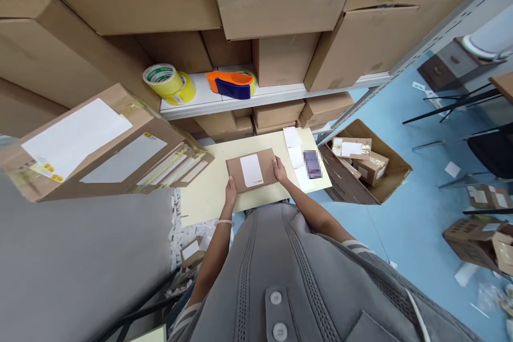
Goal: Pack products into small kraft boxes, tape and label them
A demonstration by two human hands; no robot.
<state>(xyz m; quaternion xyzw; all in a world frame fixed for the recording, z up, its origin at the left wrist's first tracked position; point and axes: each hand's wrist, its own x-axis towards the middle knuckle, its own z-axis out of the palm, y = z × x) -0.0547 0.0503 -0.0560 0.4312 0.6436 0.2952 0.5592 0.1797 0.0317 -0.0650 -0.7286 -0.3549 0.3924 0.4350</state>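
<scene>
A flat brown cardboard box (263, 166) with a white label on its top lies over the pale yellow table (208, 200), held between both hands. My left hand (231, 191) grips its left edge near the lower corner. On the opposite side, my right hand (279, 169) is closed on the right edge. The white label (251, 170) faces up, with a small yellow mark at its lower end. Label sheets (294, 148) lie right of the box, beside a dark, blurred-out item (312, 164).
Labelled boxes are stacked at left (108, 144). Tape rolls (170, 85) and an orange-and-blue tape dispenser (231, 83) sit on the shelf (276, 92) ahead, under large cartons. An open carton (395, 171) holding parcels stands on the floor at right, with chairs beyond.
</scene>
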